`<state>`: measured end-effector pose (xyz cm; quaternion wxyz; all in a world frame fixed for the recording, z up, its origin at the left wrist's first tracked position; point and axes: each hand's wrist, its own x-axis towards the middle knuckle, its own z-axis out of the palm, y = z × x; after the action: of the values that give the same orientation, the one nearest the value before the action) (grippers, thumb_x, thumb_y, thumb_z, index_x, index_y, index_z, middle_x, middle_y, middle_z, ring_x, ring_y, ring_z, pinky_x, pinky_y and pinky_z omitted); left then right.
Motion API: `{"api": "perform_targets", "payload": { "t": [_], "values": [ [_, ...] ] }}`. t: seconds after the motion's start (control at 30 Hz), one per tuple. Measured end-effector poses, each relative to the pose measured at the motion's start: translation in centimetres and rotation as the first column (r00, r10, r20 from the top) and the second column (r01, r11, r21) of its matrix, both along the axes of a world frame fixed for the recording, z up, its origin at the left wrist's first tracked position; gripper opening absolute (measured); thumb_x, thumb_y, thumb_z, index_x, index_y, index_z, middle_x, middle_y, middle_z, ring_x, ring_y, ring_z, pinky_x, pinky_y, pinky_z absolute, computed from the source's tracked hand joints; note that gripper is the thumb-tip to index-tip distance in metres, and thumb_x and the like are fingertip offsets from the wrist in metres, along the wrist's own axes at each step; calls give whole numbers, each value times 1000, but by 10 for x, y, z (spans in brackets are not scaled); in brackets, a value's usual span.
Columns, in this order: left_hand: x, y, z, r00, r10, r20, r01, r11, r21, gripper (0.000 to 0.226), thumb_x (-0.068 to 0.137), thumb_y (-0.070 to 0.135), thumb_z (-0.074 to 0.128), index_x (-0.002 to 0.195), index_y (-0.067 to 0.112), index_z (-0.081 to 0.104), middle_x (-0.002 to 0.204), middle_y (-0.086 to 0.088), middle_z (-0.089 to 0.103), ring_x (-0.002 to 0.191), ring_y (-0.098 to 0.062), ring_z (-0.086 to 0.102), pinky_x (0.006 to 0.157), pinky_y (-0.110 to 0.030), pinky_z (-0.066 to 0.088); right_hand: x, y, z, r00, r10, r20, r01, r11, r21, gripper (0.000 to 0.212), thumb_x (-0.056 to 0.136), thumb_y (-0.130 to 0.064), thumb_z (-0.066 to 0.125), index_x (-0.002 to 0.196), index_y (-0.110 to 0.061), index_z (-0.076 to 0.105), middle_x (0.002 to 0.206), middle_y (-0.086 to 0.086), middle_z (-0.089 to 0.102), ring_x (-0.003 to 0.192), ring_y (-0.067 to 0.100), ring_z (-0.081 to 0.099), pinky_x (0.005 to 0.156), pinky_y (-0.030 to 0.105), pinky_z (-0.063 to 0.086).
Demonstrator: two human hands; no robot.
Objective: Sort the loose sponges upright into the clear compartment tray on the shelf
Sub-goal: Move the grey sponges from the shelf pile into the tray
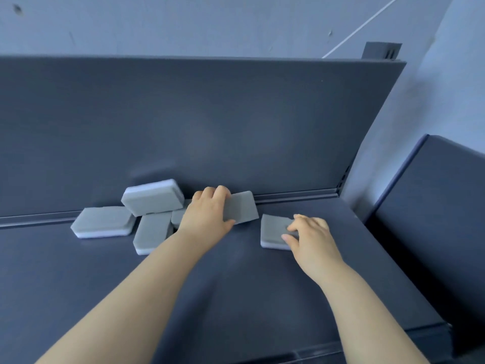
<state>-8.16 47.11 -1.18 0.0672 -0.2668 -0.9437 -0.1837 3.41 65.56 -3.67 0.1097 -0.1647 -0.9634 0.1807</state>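
Left hand (207,214) grips sponge (242,207), right hand (312,237) perhaps another (273,229)

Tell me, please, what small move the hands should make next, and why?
Probably lift both sponges off the shelf. The left hand grips the tilted sponge, and the right hand seems to pinch the flat sponge at its near edge. The tray is not in view, so its place cannot be told.

sponge pile (147,214) left of lone sponge (273,232) on shelf (236,285).
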Motion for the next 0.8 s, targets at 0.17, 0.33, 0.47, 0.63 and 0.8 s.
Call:
{"api": "perform_targets", "payload": {
  "t": [0.17, 0.33, 0.47, 0.63, 0.8],
  "values": [
    [17, -13, 1, 983, 23, 182, -58, 980, 190, 80, 75, 27, 73, 142, 22, 31, 117, 0, 39, 116, -21, 38, 96, -26, 34, 12, -2, 11, 999, -33, 5, 33, 997, -74, 50, 87, -41, 57, 129, -21, 38, 109, -8, 50, 120, 17, 32, 85, 28, 39],
    [36, -29, -3, 948, 9, 319, -85, 971, 225, 54, 82, 31, 66, 132, 32, 46, 115, 4, 38, 97, -9, 48, 74, -15, 35, 17, -7, 19, 991, 26, 132, -42, 992, 119, 56, 83, -56, 53, 130, -28, 42, 125, -5, 44, 117, 19, 32, 94, 30, 35],
    [48, -43, -1, 921, -22, 388, -30, 991, 129, 56, 85, 32, 59, 134, 43, 34, 110, 0, 46, 83, -11, 55, 60, -14, 39, 25, -16, 23, 988, 73, 137, -70, 997, -25, 46, 79, -53, 58, 120, -40, 42, 116, -8, 43, 112, 16, 34, 88, 30, 38],
    [58, -58, 8, 926, -12, 378, -91, 963, 255, 77, 78, 19, 66, 142, 38, 27, 103, 6, 46, 84, -10, 52, 62, -16, 42, 34, -21, 20, 995, 86, 46, -64, 933, -354, 49, 83, -33, 60, 128, -41, 42, 116, -10, 42, 103, 10, 47, 71, 23, 45],
    [62, -75, 30, 945, 32, 326, -225, 788, 574, 77, 76, 27, 74, 137, 43, 31, 97, 15, 59, 87, -8, 58, 76, -25, 48, 37, -26, 20, 998, 3, -66, -46, 749, -661, 49, 79, -19, 66, 123, -33, 50, 107, -13, 55, 95, 6, 57, 75, 25, 50]
  ]
}}
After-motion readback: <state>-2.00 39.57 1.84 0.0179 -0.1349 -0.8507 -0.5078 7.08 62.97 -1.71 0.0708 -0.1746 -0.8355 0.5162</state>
